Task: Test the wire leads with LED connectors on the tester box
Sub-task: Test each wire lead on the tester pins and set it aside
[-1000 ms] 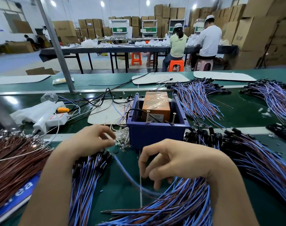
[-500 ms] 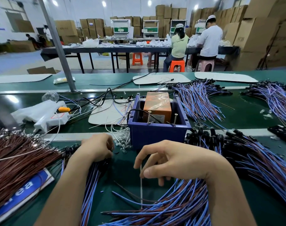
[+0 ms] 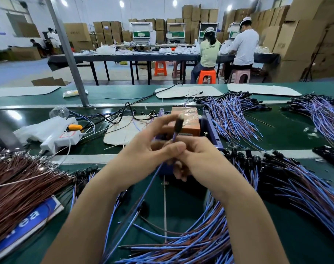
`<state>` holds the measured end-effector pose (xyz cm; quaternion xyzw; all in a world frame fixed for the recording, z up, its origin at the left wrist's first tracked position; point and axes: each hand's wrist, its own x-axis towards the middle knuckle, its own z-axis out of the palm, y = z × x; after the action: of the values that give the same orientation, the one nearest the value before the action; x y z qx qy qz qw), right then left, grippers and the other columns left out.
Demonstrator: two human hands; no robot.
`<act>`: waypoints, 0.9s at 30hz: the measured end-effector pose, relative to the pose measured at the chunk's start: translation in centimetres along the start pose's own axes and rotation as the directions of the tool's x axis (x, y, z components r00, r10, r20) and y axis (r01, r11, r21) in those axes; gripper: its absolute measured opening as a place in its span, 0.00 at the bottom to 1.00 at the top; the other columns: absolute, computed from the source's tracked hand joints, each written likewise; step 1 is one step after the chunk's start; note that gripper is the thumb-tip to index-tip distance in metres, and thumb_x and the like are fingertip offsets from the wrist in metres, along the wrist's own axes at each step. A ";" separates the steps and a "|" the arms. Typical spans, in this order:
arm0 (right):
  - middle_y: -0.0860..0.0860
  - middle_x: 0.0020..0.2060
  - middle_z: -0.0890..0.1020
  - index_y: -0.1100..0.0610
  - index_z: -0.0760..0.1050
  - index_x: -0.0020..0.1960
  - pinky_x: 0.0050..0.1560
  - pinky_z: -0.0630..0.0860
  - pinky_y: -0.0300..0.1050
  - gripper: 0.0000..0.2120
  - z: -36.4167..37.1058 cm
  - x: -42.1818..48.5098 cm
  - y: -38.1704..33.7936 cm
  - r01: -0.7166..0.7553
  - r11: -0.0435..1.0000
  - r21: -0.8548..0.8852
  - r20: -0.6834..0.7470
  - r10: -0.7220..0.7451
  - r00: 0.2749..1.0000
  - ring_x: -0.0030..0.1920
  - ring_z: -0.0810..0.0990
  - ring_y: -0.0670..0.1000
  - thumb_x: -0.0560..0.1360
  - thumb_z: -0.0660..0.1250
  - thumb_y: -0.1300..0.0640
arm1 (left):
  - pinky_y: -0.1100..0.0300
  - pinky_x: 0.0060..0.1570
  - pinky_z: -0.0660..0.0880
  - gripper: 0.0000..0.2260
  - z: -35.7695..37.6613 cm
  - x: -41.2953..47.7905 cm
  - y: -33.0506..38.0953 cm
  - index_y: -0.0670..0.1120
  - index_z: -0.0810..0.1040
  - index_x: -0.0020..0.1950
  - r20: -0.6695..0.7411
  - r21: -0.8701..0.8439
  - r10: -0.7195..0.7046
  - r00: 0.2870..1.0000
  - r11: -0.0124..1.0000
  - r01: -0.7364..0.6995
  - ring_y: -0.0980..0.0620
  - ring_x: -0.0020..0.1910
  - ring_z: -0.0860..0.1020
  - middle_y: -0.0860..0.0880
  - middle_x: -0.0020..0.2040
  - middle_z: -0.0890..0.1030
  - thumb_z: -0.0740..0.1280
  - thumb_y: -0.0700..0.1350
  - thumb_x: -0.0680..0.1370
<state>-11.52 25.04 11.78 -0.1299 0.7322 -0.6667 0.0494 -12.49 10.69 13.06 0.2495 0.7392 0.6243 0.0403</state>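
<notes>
Hands together at blue plastic tester box: left hand pinches, right hand grips blue wire lead, black connector up. Blue-and-white sign reads "ea".

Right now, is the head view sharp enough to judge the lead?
Head view: left hand and right hand are motion-blurred, smearing the wire lead they hold; ceiling lights glare on the green belt at left; wide-angle lens bends the edges.

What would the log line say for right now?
right hand grips wire lead | left hand at its connector, blurred | tester box behind hands
</notes>
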 end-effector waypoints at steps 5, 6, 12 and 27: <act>0.52 0.24 0.79 0.59 0.71 0.40 0.18 0.69 0.37 0.12 -2.3 -0.1 -0.2 0.024 0.983 0.184 -0.294 0.031 0.955 0.18 0.72 0.48 0.82 0.57 0.59 | 0.68 0.24 0.66 0.12 -0.2 0.1 -1.0 0.46 0.78 0.60 0.236 0.041 -0.226 0.945 0.974 0.223 0.55 0.25 0.70 0.48 0.40 0.83 0.64 0.42 0.77; 0.51 0.22 0.77 0.59 0.71 0.40 0.17 0.65 0.34 0.13 -3.1 -0.2 0.1 0.024 0.984 0.174 -0.356 0.040 0.933 0.17 0.70 0.47 0.82 0.57 0.59 | 0.69 0.23 0.64 0.10 -0.6 0.1 -1.1 0.45 0.80 0.58 0.252 0.069 -0.235 0.939 0.972 0.224 0.57 0.24 0.67 0.48 0.39 0.83 0.63 0.40 0.78; 0.42 0.20 0.71 0.56 0.80 0.42 0.25 0.64 0.33 0.12 -8.8 -0.6 3.7 -0.159 0.966 -0.206 -0.589 0.007 0.808 0.21 0.66 0.41 0.81 0.61 0.57 | 0.70 0.26 0.63 0.08 -3.5 -0.6 -1.0 0.47 0.84 0.50 0.334 0.320 -0.324 0.885 0.922 0.217 0.59 0.26 0.66 0.49 0.36 0.83 0.67 0.46 0.74; 0.55 0.57 0.81 0.56 0.78 0.63 0.57 0.71 0.47 0.24 -8.8 -2.0 1.8 -0.463 0.777 -0.426 -0.694 0.047 0.718 0.56 0.78 0.55 0.70 0.74 0.47 | 0.67 0.32 0.72 0.06 -4.2 -0.5 -1.0 0.44 0.84 0.48 0.210 0.296 -0.234 0.949 0.941 0.166 0.57 0.30 0.74 0.47 0.38 0.85 0.68 0.42 0.75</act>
<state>-12.00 34.15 10.76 0.2084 0.8784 -0.4023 -0.1520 -13.92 6.61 12.90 0.2501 0.8297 0.4732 0.1588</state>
